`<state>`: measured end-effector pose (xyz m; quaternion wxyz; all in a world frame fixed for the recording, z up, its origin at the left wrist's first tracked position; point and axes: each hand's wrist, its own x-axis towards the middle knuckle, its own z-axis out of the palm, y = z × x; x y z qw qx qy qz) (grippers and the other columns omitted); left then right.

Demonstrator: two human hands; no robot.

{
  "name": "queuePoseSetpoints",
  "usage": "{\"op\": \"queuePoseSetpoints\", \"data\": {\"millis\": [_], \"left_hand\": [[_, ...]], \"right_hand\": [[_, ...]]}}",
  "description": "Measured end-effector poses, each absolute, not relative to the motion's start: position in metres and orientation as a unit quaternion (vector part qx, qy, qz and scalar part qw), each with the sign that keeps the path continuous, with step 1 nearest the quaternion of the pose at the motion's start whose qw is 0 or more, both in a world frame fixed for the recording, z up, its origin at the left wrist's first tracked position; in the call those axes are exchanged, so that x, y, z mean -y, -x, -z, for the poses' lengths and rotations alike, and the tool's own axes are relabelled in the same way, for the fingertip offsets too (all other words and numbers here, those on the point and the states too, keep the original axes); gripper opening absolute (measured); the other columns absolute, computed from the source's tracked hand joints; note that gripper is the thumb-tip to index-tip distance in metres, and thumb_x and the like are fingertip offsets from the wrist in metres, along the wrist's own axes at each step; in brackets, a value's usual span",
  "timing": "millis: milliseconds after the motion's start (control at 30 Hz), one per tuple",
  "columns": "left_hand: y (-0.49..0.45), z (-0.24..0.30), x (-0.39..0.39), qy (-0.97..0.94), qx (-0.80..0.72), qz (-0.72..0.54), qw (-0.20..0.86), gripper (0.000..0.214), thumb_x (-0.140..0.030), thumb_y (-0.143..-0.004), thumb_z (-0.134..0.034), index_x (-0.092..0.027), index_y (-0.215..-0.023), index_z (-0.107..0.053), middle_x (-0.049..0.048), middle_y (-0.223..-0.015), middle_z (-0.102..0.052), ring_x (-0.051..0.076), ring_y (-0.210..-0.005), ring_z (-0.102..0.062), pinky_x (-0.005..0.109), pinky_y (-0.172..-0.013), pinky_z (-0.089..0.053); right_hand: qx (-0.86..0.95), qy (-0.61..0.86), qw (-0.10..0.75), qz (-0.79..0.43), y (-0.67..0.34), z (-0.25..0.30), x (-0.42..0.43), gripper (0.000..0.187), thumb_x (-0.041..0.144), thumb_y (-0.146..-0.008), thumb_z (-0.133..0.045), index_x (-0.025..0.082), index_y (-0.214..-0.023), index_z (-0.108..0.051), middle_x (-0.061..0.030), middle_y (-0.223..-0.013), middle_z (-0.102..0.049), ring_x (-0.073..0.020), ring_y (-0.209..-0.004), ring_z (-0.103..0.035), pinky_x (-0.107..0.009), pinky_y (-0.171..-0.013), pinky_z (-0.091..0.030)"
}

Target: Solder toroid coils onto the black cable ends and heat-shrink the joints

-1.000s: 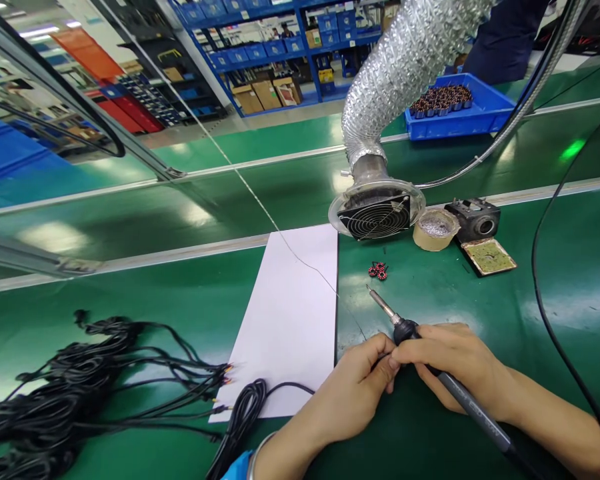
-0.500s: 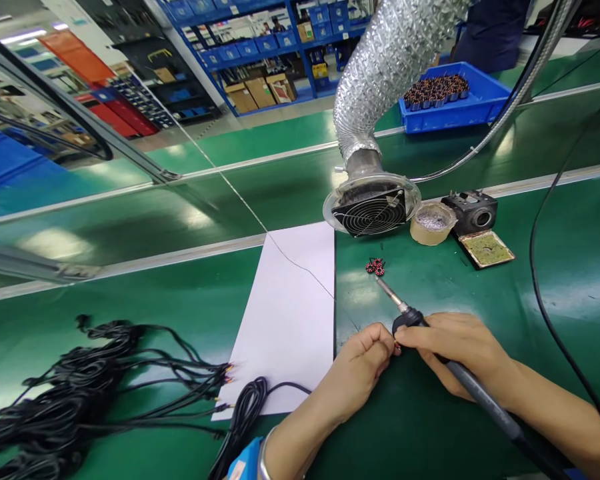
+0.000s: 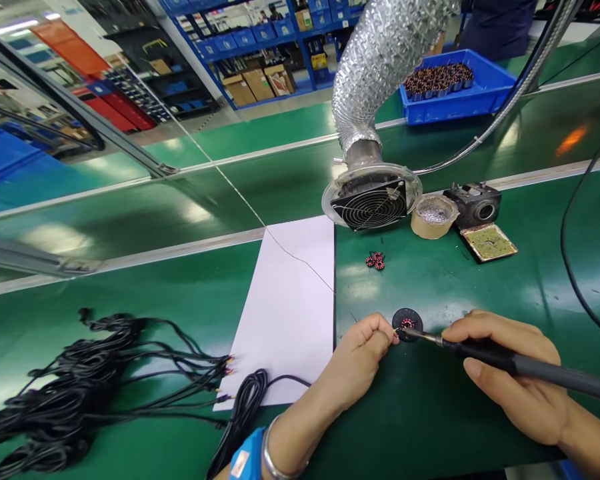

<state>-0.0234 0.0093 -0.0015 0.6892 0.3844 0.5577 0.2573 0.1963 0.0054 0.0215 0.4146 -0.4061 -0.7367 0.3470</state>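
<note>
My right hand [image 3: 517, 373] is closed around a soldering iron [image 3: 485, 355], its tip pointing left onto a black round disc [image 3: 414, 314]. On that disc sits a small ring-shaped coil [image 3: 407, 324] with red and black windings. My left hand [image 3: 363, 357] pinches what looks like the wire end of a cable at the disc's left edge; the fingers mostly hide it. A black coiled cable [image 3: 247, 413] runs beneath my left wrist. Several similar ring coils [image 3: 375, 260] lie farther back. A thin wire [image 3: 290, 255] slants down toward my left hand.
Bundled black cables [image 3: 70, 393] lie left, their ends on a white sheet [image 3: 290, 320]. A fume extractor fan [image 3: 373, 205] hangs at the back. Beside it stand a round tub [image 3: 434, 217], an iron holder [image 3: 475, 203] and a sponge tray [image 3: 489, 242]. A blue bin [image 3: 460, 107] holds many coils.
My right hand has moved right with the soldering iron, whose tip came down from near the loose coils to the disc. The disc and its coil now show. My left hand stays nearly in place.
</note>
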Motion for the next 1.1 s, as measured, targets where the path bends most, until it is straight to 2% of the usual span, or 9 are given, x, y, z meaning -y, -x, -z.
{"op": "queuePoseSetpoints", "data": {"millis": [267, 567, 1100], "left_hand": [[0.0244, 0.0016, -0.0103, -0.404, -0.561, -0.246, 0.679, 0.016, -0.034, -0.083, -0.050, -0.019, -0.079, -0.053, -0.0101, -0.052, -0.030, 0.007, -0.045, -0.019, 0.020, -0.042, -0.016], [0.0237, -0.0011, -0.0107, -0.409, -0.555, -0.245, 0.681, 0.015, -0.033, -0.083, -0.048, -0.020, -0.078, -0.053, -0.0103, -0.053, -0.029, 0.007, -0.045, -0.017, 0.020, -0.043, -0.016], [0.0244, -0.0013, -0.0110, -0.419, -0.554, -0.241, 0.677, 0.019, -0.036, -0.086, -0.049, -0.019, -0.078, -0.053, -0.0100, -0.053, -0.029, 0.007, -0.045, -0.019, 0.020, -0.044, -0.017]], "right_hand": [[0.740, 0.410, 0.402, -0.350, -0.1939, -0.0215, -0.0077, 0.019, 0.014, -0.084, -0.052, 0.023, -0.095, -0.066, -0.0001, -0.066, -0.060, -0.0139, -0.053, -0.052, -0.028, -0.049, -0.039], [0.731, 0.392, 0.418, -0.370, -0.1908, -0.0223, -0.0064, 0.025, 0.010, -0.083, -0.050, 0.023, -0.096, -0.066, 0.0013, -0.063, -0.053, -0.0122, -0.050, -0.047, -0.028, -0.046, -0.034], [0.719, 0.390, 0.431, -0.381, -0.1944, -0.0205, -0.0031, 0.028, 0.009, -0.082, -0.052, 0.023, -0.099, -0.068, -0.0002, -0.068, -0.053, -0.0124, -0.053, -0.048, -0.029, -0.047, -0.033]]}}
